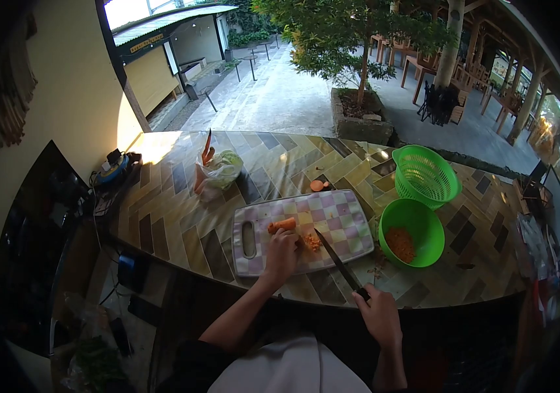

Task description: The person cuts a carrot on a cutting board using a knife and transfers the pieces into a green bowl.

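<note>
My left hand (pixel 282 253) is closed, with its fingers curled down on the checkered cutting board (pixel 342 226). A piece of carrot shows at the right side of its fingertips, the rest covered by the fingers. Just beyond the fingers lies a thicker carrot piece (pixel 281 226). Diced carrot (pixel 312 242) sits in a small heap to the right of that hand. My right hand (pixel 378 314) grips the black handle of a kitchen knife (pixel 339 264) near the front edge of the table. The blade points away and to the left, its tip over the board beside the heap.
To the right, a green bowl (pixel 429 226) holds finely cut carrot (pixel 400 245), with a green colander (pixel 426 175) behind it. Carrot ends (pixel 318 186) lie past the board. A plastic bag of vegetables (pixel 220 171) stands back left on the tiled table (pixel 175 219).
</note>
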Demonstrator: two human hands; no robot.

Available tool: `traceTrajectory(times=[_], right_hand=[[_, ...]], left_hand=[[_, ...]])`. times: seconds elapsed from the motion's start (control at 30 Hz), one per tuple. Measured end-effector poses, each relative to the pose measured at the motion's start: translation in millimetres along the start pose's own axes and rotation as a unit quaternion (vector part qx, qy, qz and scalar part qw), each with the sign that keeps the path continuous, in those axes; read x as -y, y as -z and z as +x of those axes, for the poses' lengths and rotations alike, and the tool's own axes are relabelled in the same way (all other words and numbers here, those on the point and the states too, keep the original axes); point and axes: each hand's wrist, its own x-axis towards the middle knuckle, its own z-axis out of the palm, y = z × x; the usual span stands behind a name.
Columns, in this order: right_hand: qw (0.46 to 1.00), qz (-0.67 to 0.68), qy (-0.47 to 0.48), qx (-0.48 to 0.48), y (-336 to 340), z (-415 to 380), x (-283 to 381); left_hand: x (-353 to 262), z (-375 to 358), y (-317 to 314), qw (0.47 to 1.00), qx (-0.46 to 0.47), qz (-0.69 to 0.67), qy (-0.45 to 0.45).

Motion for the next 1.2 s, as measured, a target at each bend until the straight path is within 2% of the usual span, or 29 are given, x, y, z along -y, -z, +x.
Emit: traceTrajectory(times=[0.1,0.2,0.3,0.4,0.5,0.6,0.7,0.83,1.03,1.2], right_hand=[[1.000,0.000,-0.001,-0.010,2.2,-1.7,-0.5],[1.000,-0.022,0.010,0.012,1.3,-1.8,-5.7],[0.998,-0.043,0.038,0.032,-10.5,2.0,-15.3],[0.997,-0.071,0.036,0.015,-20.7,8.9,-15.1],[0.996,-0.082,0.029,0.007,-23.6,16.7,-13.5],[0.997,-0.071,0.034,0.022,-23.6,18.4,-9.5],[0.997,-0.061,0.034,0.019,-26.8,18.3,-8.7],[0.999,0.019,0.015,0.036,-26.0,12.9,-2.2],[0.998,-0.010,0.049,0.033,-50.0,3.3,-4.0],[0.998,-0.022,0.039,0.047,-61.0,2.2,-3.6]], left_hand=[[0.1,4.1,2.9,0.998,-0.009,-0.067,0.020],[12.6,0.5,2.9,0.995,-0.091,-0.018,-0.040],[11.2,-8.6,21.5,0.997,-0.072,-0.011,-0.027],[9.7,-19.3,34.8,0.994,0.026,-0.064,0.082],[10.6,-34.0,41.6,0.990,0.054,-0.082,0.098],[15.5,-37.1,40.2,0.994,0.042,-0.070,0.069],[17.6,-34.1,37.9,0.983,0.080,-0.115,0.115],[19.1,-34.6,26.0,0.992,0.045,-0.094,0.077],[8.2,-30.9,23.0,0.994,0.018,-0.085,0.064],[7.9,-28.3,15.6,0.994,-0.007,-0.094,0.059]])
